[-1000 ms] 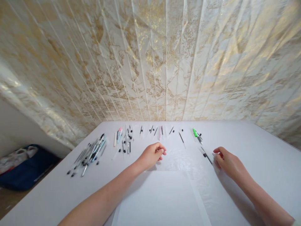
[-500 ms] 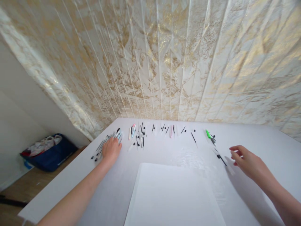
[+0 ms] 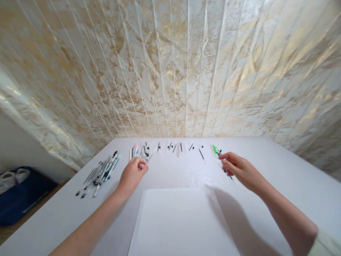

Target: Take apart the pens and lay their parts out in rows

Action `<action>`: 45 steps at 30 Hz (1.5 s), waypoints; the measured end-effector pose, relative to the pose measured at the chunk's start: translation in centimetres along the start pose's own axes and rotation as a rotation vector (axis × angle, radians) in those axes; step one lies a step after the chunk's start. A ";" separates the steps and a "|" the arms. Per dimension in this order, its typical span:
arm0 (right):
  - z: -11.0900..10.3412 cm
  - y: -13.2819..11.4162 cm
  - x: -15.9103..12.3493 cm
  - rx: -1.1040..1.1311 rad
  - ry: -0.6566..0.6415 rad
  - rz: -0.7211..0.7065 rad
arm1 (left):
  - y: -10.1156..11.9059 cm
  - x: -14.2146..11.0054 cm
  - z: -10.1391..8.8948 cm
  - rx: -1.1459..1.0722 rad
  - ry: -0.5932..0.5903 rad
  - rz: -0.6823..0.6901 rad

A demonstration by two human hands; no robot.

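My left hand [image 3: 133,173] is at the middle left, over the near end of a cluster of loose pen parts [image 3: 146,151]. Thumb and forefinger are pinched together; a thin pale piece shows by the fingertips, but I cannot make out what is held. My right hand [image 3: 237,169] hovers at the right with fingers loosely bent and apart, partly covering a dark and clear pen piece. Just beyond its fingertips lies a bright green highlighter [image 3: 215,149]. Left of my left hand, a pile of pens [image 3: 105,172] with dark caps lies on the table.
A white rectangular sheet or board [image 3: 178,220] lies at the front of the white table [image 3: 290,170]. Refills and small black caps, with a pink pen [image 3: 178,149], line the back edge. Behind hangs a gold-patterned curtain [image 3: 170,71]. A blue bag [image 3: 23,195] with shoes stands at left.
My left hand has left the pen pile and moved right to the loose parts, its fingers now pinched. My right hand has moved left over the dark pen piece. The view has shifted right.
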State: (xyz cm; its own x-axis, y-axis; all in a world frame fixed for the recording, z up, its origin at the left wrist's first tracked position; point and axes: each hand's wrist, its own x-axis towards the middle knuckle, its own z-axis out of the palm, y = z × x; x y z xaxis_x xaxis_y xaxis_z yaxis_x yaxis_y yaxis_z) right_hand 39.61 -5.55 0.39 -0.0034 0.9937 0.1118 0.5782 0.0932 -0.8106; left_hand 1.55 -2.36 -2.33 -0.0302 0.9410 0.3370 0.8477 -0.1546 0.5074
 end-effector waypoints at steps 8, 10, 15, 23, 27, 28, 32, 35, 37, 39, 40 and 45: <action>7.5 -1.0 -0.6 0.545 -0.192 -0.014 | 9.7 -3.2 7.3 -0.408 -0.418 0.288; 8.2 -0.1 -0.1 0.578 -0.116 -0.002 | 10.2 -2.8 8.6 -0.427 -0.457 0.262; 9.5 1.3 0.4 0.649 -0.092 0.058 | 11.3 -2.3 11.1 -0.467 -0.556 0.195; 10.4 1.9 0.3 0.786 -0.186 0.136 | 11.4 -2.1 11.0 -0.734 -0.830 0.013; 10.1 1.8 0.1 0.863 -0.236 0.153 | 11.5 -2.0 10.0 -0.847 -0.993 -0.121; 10.0 1.7 0.1 0.874 -0.249 0.159 | 11.5 -2.0 9.9 -0.877 -1.016 -0.139; 9.6 1.4 -0.1 0.914 -0.292 0.174 | 11.4 -2.0 9.5 -0.973 -1.119 -0.211; 9.6 1.3 -0.2 0.964 -0.300 0.165 | 11.3 -2.1 9.5 -1.038 -1.192 -0.255; 9.7 1.5 -0.2 0.970 -0.277 0.163 | 11.3 -2.2 9.7 -1.058 -1.211 -0.270; 9.8 1.7 -0.1 0.930 -0.240 0.172 | 11.3 -2.3 9.9 -1.027 -1.170 -0.252; 9.9 1.8 -0.1 0.900 -0.220 0.177 | 11.4 -2.4 10.0 -0.994 -1.125 -0.225; 9.8 1.9 -0.2 0.881 -0.223 0.154 | 11.8 -2.6 9.5 -0.951 -1.099 -0.218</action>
State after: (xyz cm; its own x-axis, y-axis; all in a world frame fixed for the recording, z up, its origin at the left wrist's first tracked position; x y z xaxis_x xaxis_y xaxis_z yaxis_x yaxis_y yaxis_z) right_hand 32.74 -5.01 -6.84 -0.1883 0.9794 -0.0734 -0.2445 -0.1191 -0.9623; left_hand 16.63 -3.74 -4.78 0.6689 0.6548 -0.3519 0.2064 0.2912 0.9341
